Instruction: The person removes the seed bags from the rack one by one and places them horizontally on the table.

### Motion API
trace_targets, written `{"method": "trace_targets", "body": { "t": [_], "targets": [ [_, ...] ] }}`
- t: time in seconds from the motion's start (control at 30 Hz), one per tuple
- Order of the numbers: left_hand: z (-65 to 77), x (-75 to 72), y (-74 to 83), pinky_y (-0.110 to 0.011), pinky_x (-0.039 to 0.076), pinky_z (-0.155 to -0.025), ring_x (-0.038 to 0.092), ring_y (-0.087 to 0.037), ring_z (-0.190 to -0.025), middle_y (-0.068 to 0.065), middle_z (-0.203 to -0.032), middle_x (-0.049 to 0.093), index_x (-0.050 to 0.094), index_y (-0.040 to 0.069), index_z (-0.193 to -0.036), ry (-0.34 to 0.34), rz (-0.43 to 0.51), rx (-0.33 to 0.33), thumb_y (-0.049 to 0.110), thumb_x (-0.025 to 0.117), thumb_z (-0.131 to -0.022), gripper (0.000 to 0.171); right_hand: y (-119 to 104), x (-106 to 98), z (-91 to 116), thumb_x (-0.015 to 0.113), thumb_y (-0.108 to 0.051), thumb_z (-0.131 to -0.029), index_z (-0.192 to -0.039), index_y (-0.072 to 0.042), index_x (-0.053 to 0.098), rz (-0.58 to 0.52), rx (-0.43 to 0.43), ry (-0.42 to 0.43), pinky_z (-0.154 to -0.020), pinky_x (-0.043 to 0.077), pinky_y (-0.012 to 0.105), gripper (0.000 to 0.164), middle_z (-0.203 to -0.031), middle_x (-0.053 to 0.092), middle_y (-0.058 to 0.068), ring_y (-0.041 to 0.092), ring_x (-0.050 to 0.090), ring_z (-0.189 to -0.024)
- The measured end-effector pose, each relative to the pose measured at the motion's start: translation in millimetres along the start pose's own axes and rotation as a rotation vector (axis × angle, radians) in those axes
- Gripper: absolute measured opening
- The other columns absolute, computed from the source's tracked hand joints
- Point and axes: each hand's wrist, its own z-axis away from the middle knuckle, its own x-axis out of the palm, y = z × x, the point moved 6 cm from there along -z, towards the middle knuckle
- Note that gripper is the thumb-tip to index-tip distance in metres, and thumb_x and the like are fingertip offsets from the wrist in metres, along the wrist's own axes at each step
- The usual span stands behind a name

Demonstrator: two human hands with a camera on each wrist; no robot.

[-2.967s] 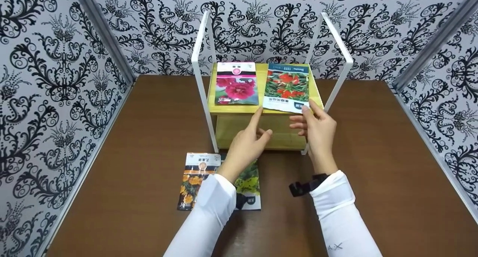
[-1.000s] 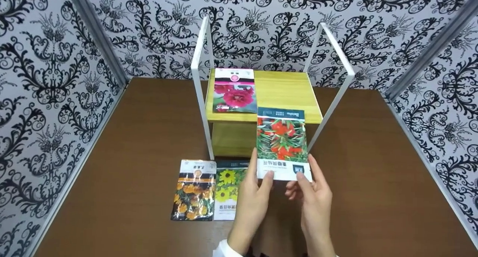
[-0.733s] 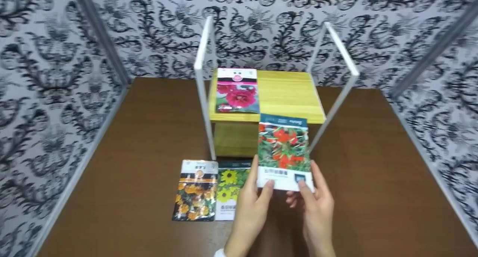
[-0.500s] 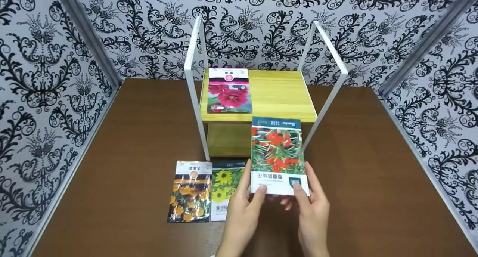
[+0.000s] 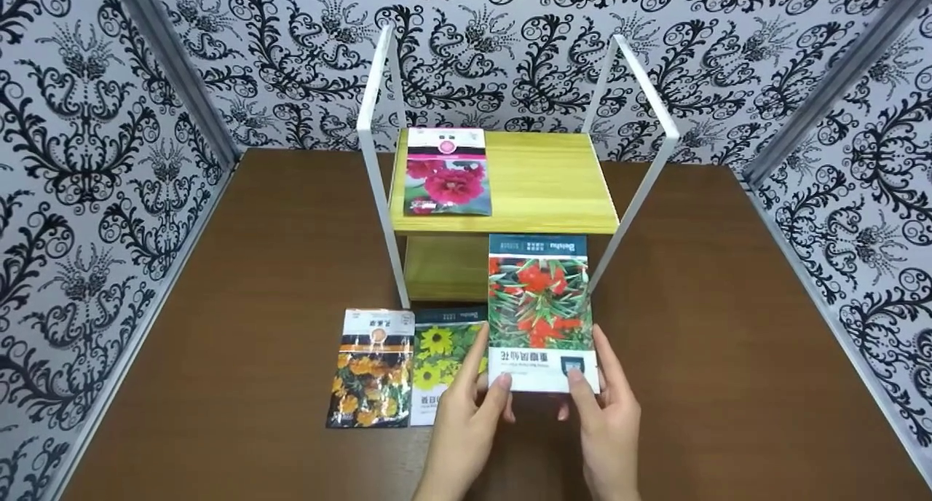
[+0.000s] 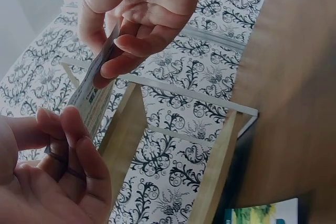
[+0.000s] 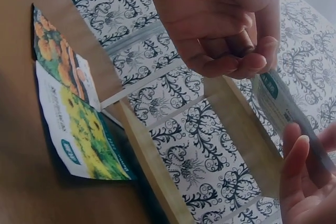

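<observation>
1 red-flowered packet (image 5: 542,313) points lengthwise toward shelving (image 5: 550,184).

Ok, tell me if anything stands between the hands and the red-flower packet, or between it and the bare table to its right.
Nothing visible does: the left hand and right hand hold the red-flower packet by its lower corners. Toward the table on the right, no object shows beyond the right hand itself.
</observation>
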Motion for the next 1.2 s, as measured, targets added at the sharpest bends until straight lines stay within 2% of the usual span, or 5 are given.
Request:
{"method": "trace_targets", "body": {
  "t": [0.37, 0.53, 0.7, 1.0, 1.2],
  "targets": [
    [7.0, -5.1, 5.3, -0.022, 0.034, -0.048, 0.042, -0.012, -0.051, -0.005, -0.060, 0.052, 0.028, 0.024, -0.140, -0.001, -0.018, -0.068, 0.016, 0.049, -0.093, 0.052, 28.7, -0.1, -4.6, 0.067, -0.035, -0.077, -0.135, -0.033, 0.035, 0.097, 0.110, -0.045, -0.049, 0.044, 0.026, 0.066, -0.113, 0.057, -0.006, 0.029, 0.048, -0.067],
    [6.4, -6.5, 2.0, -0.021, 0.033, -0.047, 0.041, -0.011, -0.049, -0.006, -0.059, 0.052, 0.029, 0.021, -0.140, 0.000, -0.039, -0.076, 0.013, 0.048, -0.093, 0.052, 38.9, -0.7, -6.0, 0.069, -0.035, -0.076, -0.134, -0.034, 0.038, 0.119, 0.151, -0.057, -0.051, 0.045, 0.029, 0.065, -0.109, 0.057, -0.003, 0.034, 0.049, -0.074],
    [4.7, -8.0, -4.7, -0.021, 0.034, -0.046, 0.041, -0.010, -0.048, -0.007, -0.060, 0.054, 0.029, 0.021, -0.141, 0.002, -0.071, -0.064, 0.011, 0.048, -0.092, 0.053, 43.5, -0.4, -7.2, 0.068, -0.027, -0.079, -0.134, -0.030, 0.039, 0.144, 0.139, -0.065, -0.051, 0.046, 0.030, 0.063, -0.107, 0.055, 0.004, 0.028, 0.054, -0.078],
    [-8.9, -8.5, -53.2, -0.025, 0.037, -0.045, 0.046, -0.015, -0.050, -0.001, -0.060, 0.054, 0.025, 0.034, -0.140, 0.006, -0.129, -0.098, 0.017, 0.051, -0.091, 0.058, 55.8, 1.0, -9.2, 0.059, -0.005, -0.085, -0.135, -0.027, 0.038, 0.177, 0.165, -0.086, -0.051, 0.046, 0.031, 0.059, -0.115, 0.055, 0.007, 0.023, 0.054, -0.078],
    [-11.2, -8.9, -69.5, -0.027, 0.042, -0.048, 0.052, -0.018, -0.054, 0.001, -0.059, 0.055, 0.026, 0.030, -0.141, 0.030, -0.186, -0.124, 0.014, 0.053, -0.090, 0.060, 68.8, 1.9, -10.1, 0.057, -0.002, -0.085, -0.136, -0.026, 0.038, 0.205, 0.201, -0.113, -0.052, 0.045, 0.031, 0.059, -0.116, 0.053, 0.009, 0.023, 0.053, -0.079]
  ]
}}
